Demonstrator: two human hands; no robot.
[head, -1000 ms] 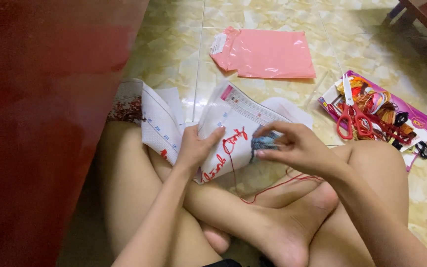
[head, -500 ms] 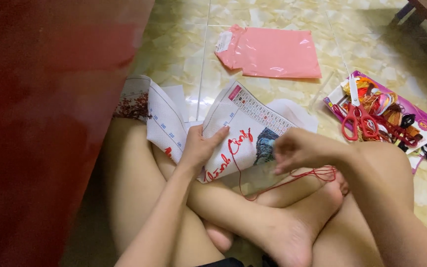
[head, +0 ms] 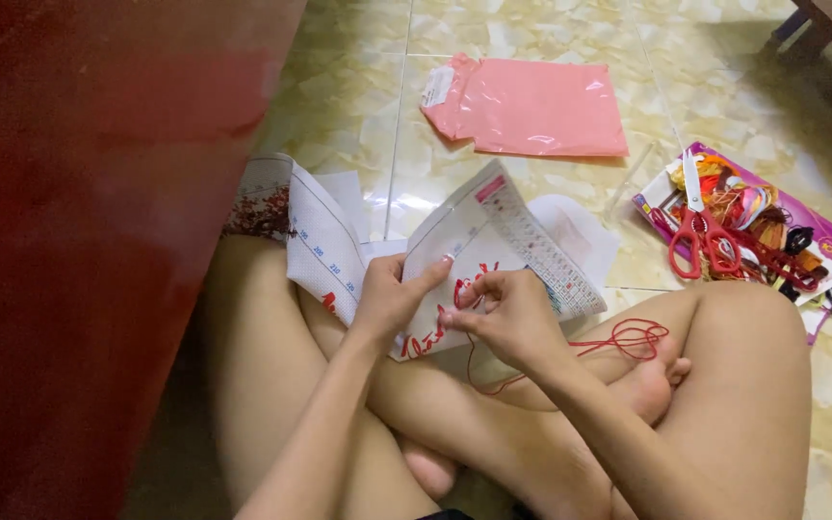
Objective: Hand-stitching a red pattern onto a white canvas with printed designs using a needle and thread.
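A white cross-stitch cloth (head: 493, 241) with red stitching lies folded over my crossed legs. My left hand (head: 389, 299) grips its lower fold, thumb laid on top. My right hand (head: 507, 313) rests on the cloth just right of the left, fingertips pinched together at the red stitching, apparently on a needle too small to make out. A red thread (head: 618, 339) trails from under that hand and loops over my foot.
A pink plastic bag (head: 532, 106) lies on the tiled floor ahead. At right, red-handled scissors (head: 700, 236) rest on a purple card of coloured threads (head: 772, 231). A dark red wall or cabinet (head: 79, 241) fills the left side.
My right hand slid left and down across the cloth to meet the left hand at the red stitching. The thread now lies looped over my foot. The view shifted slightly.
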